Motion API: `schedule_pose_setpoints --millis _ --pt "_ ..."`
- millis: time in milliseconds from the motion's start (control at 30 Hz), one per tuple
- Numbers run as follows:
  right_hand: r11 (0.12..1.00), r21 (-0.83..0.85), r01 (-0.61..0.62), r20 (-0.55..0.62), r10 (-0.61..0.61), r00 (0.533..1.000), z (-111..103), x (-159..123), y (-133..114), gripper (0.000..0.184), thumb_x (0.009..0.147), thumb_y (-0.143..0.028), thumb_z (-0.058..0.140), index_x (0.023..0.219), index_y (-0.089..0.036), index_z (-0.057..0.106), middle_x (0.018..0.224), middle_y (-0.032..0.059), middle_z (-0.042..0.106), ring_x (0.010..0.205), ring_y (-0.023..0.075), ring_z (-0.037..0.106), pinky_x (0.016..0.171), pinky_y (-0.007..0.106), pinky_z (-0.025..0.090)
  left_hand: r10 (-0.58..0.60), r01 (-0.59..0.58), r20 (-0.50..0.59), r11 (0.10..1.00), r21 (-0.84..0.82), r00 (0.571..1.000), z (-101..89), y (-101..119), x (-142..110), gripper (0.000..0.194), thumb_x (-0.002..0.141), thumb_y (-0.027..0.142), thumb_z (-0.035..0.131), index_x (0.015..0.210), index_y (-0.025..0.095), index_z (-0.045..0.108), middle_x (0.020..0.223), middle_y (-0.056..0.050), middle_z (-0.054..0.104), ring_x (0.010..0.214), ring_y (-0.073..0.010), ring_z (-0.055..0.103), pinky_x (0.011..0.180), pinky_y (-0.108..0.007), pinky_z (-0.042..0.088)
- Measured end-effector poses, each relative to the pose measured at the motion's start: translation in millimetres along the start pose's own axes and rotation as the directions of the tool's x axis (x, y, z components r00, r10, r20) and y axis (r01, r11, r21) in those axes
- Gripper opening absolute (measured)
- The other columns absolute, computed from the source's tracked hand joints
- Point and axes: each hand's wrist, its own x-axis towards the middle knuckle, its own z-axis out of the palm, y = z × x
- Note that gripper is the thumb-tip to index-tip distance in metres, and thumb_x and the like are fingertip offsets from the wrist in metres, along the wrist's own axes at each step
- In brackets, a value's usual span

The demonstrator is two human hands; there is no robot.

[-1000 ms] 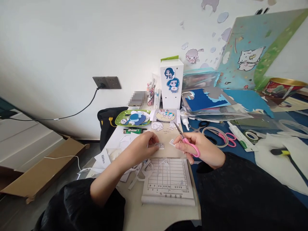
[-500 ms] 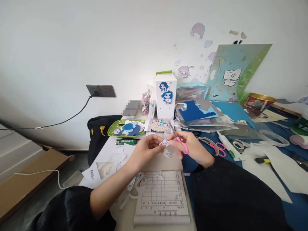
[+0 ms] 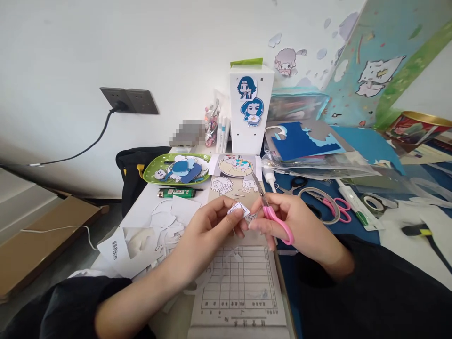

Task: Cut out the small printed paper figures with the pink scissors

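Note:
Between the thumb and fingers of my left hand (image 3: 221, 219) is a small white paper cutout (image 3: 240, 210) with black printed lines. My right hand (image 3: 282, 216) is closed around pink-handled scissors (image 3: 278, 225), whose metal blades point up and away from me. Its fingertips come close to the cutout's right side; whether they touch it I cannot tell. Beyond my hands lie line-drawn cartoon figures (image 3: 222, 185) on a grey-brown sheet and a round cartoon picture (image 3: 236, 165). A printed form pad (image 3: 243, 282) lies below my hands.
A green tray (image 3: 151, 170) of blue paper pieces stands at the back left, a green lighter (image 3: 176, 192) before it. Paper scraps (image 3: 165, 219) cover the left. Rightward are more pink scissors (image 3: 341, 209), a glue tube (image 3: 360, 207) and tape (image 3: 374, 203). A white box (image 3: 249, 136) stands behind.
The view has moved closer and tipped down. The paper cutout is still in my left hand and the scissors in my right. A second printed piece, below the cutout before, now shows at its right.

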Motion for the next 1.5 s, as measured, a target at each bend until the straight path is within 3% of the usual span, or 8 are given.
schedule_pose_setpoints --millis 333,433,533,700,867,1033,1267,1500 --pt "0.974 -0.162 -0.159 0.078 0.173 0.982 -7 -8 -8 0.036 0.065 -0.016 0.076 0.098 -0.018 0.062 0.08 -0.002 0.057 0.064 0.0082 0.054 0.057 0.02 0.047 0.118 -0.119 -0.113 0.993 0.0 0.987 -0.2 5 -8 0.015 0.085 0.022 0.055 0.071 0.017 0.059 0.065 0.005 0.054 0.062 -0.007 0.046 0.06 -0.016 0.036" --pt "0.972 -0.133 -0.193 0.038 0.2 0.979 -10 -9 -13 0.04 0.066 -0.019 0.075 0.103 -0.016 0.06 0.085 0.0016 0.062 0.061 0.0093 0.057 0.048 0.018 0.047 0.083 -0.086 -0.113 0.996 -0.023 0.99 -1.1 2 -7 0.015 0.083 0.025 0.057 0.071 0.017 0.062 0.064 0.005 0.055 0.062 -0.0078 0.046 0.059 -0.017 0.036" --pt "0.982 -0.084 -0.172 -0.059 0.167 0.984 -10 -9 -11 0.048 0.063 -0.018 0.077 0.106 -0.016 0.056 0.083 0.0037 0.066 0.056 0.0113 0.06 0.04 0.018 0.046 0.034 -0.039 -0.126 0.999 -0.038 0.991 -3.1 -3 -5 0.015 0.081 0.027 0.06 0.071 0.017 0.064 0.065 0.003 0.056 0.064 -0.0086 0.046 0.061 -0.018 0.036" --pt "0.998 -0.053 -0.016 -0.059 0.013 0.998 -11 -9 -3 0.032 0.063 -0.013 0.078 0.092 -0.018 0.065 0.073 0.0016 0.068 0.062 0.012 0.062 0.055 0.02 0.052 -0.038 0.032 -0.131 0.998 -0.051 0.991 -6.7 -9 -2 0.021 0.082 0.034 0.057 0.075 0.017 0.066 0.078 -0.002 0.062 0.077 -0.0146 0.051 0.071 -0.025 0.038" --pt "0.993 -0.099 -0.066 -0.107 0.056 0.993 -10 -10 -5 0.034 0.065 -0.021 0.078 0.096 -0.021 0.065 0.053 -0.0035 0.062 0.044 0.0076 0.054 0.041 0.016 0.045 -0.044 0.033 -0.127 0.996 -0.086 0.991 -8.2 -10 1 0.019 0.081 0.034 0.058 0.079 0.018 0.068 0.075 -0.001 0.06 0.075 -0.0143 0.052 0.072 -0.026 0.04" --pt "0.991 -0.118 -0.06 -0.202 0.035 0.979 -9 -8 -7 0.034 0.063 -0.019 0.078 0.095 -0.02 0.064 0.081 0.0004 0.067 0.047 0.0068 0.055 0.035 0.014 0.041 -0.051 0.036 -0.14 0.994 -0.104 0.989 -7.6 -8 3 0.016 0.08 0.03 0.061 0.071 0.017 0.066 0.066 0.002 0.059 0.059 -0.0078 0.048 0.06 -0.019 0.039" --pt "0.98 -0.051 -0.19 0.136 0.196 0.971 -17 -8 -10 0.033 0.073 -0.016 0.07 0.105 -0.018 0.064 0.077 -0.0005 0.06 0.064 0.0088 0.055 0.063 0.021 0.049 -0.079 0.065 -0.063 0.976 -0.207 0.995 -6.5 -8 3 0.014 0.08 0.027 0.061 0.074 0.015 0.061 0.071 -0.001 0.067 0.061 -0.0085 0.06 0.057 -0.017 0.046" --pt "0.986 -0.077 -0.149 0.126 0.157 0.979 -14 -9 -12 0.023 0.075 -0.022 0.068 0.095 -0.019 0.059 0.078 -0.0014 0.054 0.061 0.008 0.049 0.052 0.019 0.041 -0.06 0.043 -0.071 0.975 -0.218 0.996 -6.6 -6 2 0.012 0.08 0.022 0.061 0.072 0.014 0.059 0.063 0.003 0.058 0.051 -0.0051 0.052 0.05 -0.015 0.044"
